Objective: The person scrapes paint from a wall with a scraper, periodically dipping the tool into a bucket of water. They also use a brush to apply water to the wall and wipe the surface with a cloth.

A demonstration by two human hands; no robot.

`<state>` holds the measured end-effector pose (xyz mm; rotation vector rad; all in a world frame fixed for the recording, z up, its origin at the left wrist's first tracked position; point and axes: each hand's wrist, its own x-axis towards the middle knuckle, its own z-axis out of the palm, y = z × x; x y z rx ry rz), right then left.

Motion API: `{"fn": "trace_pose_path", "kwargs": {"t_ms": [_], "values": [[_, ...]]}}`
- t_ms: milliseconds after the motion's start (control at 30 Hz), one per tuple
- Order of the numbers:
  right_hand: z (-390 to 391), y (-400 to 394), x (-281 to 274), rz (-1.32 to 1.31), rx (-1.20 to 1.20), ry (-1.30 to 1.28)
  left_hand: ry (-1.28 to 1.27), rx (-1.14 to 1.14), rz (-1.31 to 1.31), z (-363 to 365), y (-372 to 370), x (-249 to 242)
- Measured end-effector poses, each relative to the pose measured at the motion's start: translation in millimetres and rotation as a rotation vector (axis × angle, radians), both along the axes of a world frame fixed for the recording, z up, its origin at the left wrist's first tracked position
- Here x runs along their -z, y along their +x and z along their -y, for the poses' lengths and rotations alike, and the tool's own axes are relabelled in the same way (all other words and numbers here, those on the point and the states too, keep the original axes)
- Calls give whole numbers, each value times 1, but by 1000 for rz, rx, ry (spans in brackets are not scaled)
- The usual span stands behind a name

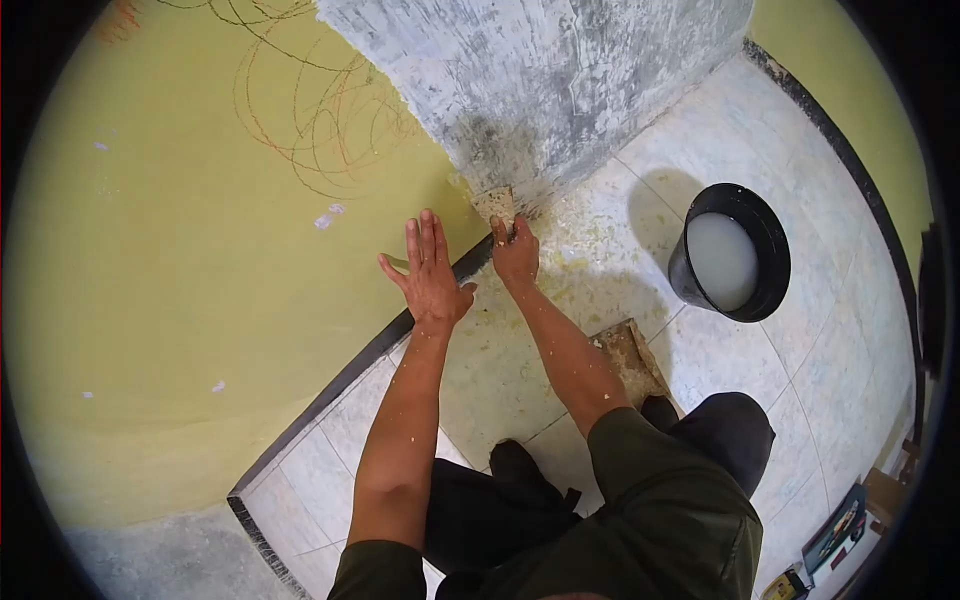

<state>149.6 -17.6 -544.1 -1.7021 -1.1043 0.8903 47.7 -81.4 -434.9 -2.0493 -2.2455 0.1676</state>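
Observation:
My right hand (517, 260) grips a scraper, its wide blade (494, 204) caked with pale residue. The blade lies at the foot of the wall, where the yellow-green paint (250, 300) meets a stripped grey-white patch (520, 80). My left hand (433, 288) is open, fingers spread, against the painted wall just left of the scraper. Most of the scraper's handle is hidden inside my right hand. Small flakes stick to both forearms.
A black bucket (682, 272) holding cloudy liquid (722, 262) stands on the tiled floor to the right. Paint flakes (575, 245) litter the tiles. A dirty, worn board (632, 362) lies by my right knee. Dark skirting (340, 385) edges the wall. Assorted items (838, 525) sit at far lower right.

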Motion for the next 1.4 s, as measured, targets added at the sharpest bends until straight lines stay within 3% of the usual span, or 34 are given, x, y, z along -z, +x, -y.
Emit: {"fn": "trace_pose_path", "kwargs": {"t_ms": [133, 333, 433, 500, 567, 667, 700, 733, 833, 867, 900, 967, 1000, 1067, 1133, 1200, 1233, 1300, 1400], "values": [[-33, -16, -53, 22, 42, 229, -71, -32, -55, -1, 2, 3], [-11, 6, -23, -158, 18, 306, -103, -68, -97, -7, 5, 2], [-36, 45, -37, 124, 71, 433, -64, -97, -53, -8, 5, 17], [-61, 79, -94, 272, -9, 431, -1, -117, -20, -11, 5, 36], [-91, 124, -129, 510, -233, 522, 135, -119, -82, -15, 12, 51], [-98, 201, -168, 959, -559, 470, 117, -104, 14, -16, 22, 40], [-90, 228, -173, 1005, -653, 354, 129, -143, 39, -19, 21, 41], [-72, 255, -176, 1012, -685, 334, 162, -41, -53, -20, 18, 46], [-25, 354, -126, 790, -587, 148, 265, 72, -117, -26, 18, 45], [-9, 384, -105, 741, -608, 218, 337, 142, -115, -27, 16, 41], [11, 396, -109, 863, -557, -50, 331, 104, -124, -27, 15, 35], [29, 433, -71, 728, -501, -280, -50, 239, -209, -22, 17, 25], [33, 441, -54, 704, -514, -295, -74, 238, -226, -13, 15, 38], [34, 457, -7, 756, -592, -157, -379, 349, -215, 1, 2, 79], [20, 468, 31, 733, -686, -163, -739, 133, -50, 6, -10, 99], [-10, 475, 71, 1027, -979, -386, -860, -107, 120, 14, -20, 102], [-26, 476, 93, 1233, -1217, -456, -875, -108, 112, 17, -34, 112], [-46, 481, 124, 1469, -1586, -473, -702, -219, 357, 22, -63, 139], [-49, 478, 126, 1422, -1548, -604, -549, -355, 507, 32, -78, 121]]}}
